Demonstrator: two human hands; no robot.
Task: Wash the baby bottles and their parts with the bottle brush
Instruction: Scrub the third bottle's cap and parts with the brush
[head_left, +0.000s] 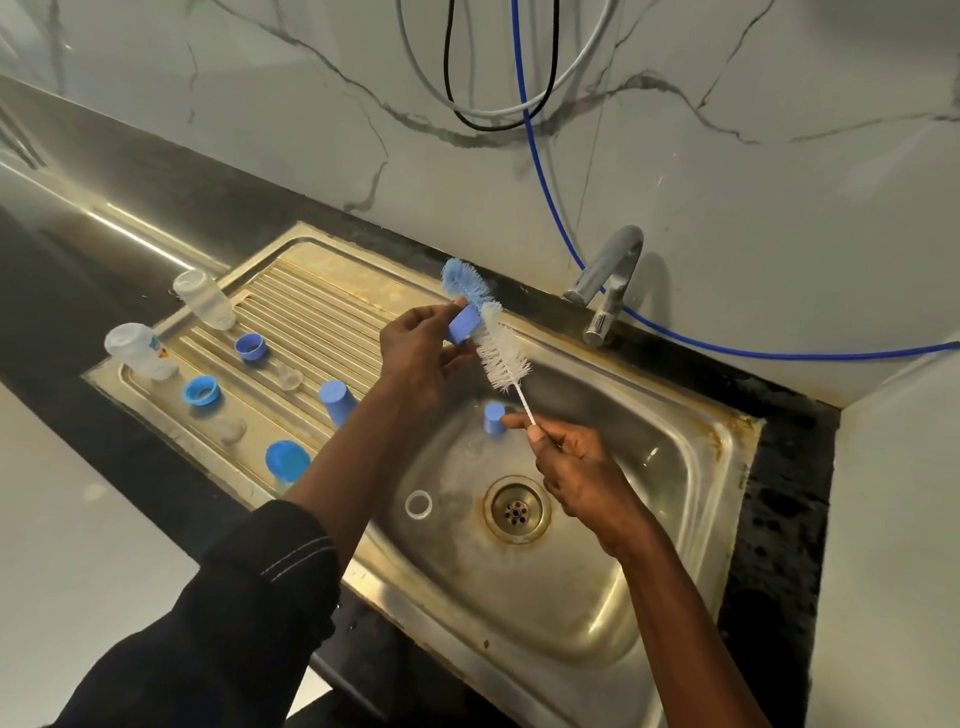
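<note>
Start at your far left, on the ribbed drainboard (322, 291). Two clear baby bottles stand along its left edge, the far bottle (204, 299) at 1 o'clock from the near bottle (139, 351). Just right of them sit two blue collars, the far screw ring (251, 346) and the near screw ring (201, 390). At 4 o'clock from each is a clear teat, the far teat (289, 376) and the near teat (231, 428), both faint. A standing blue cap (336, 400) is at 3 o'clock from the far teat, beside your left forearm. A blue lid (287, 462) sits at the drainboard's near edge.

Your left hand (421, 353) is raised where drainboard meets basin, fingers and thumb curled round a small held cap (464, 323). The bottle brush (501, 353) lies against that cap's right side. Its blue tip bristles poke out at 11 o'clock and its white bristles run down toward 5 o'clock. You cannot tell whether any bristles are inside the cap.

Your right hand (576, 467), over the sink basin (649, 467), pinches the brush's thin white handle between thumb and fingers.

A basin cap (494, 418) stands just beside your right fingertips, at their 9 o'clock. A clear ring (418, 504) lies at 9 o'clock from the drain (517, 509). The faucet (608, 280) rises at 1 o'clock from the drain, with a blue hose (779, 355) behind it.
</note>
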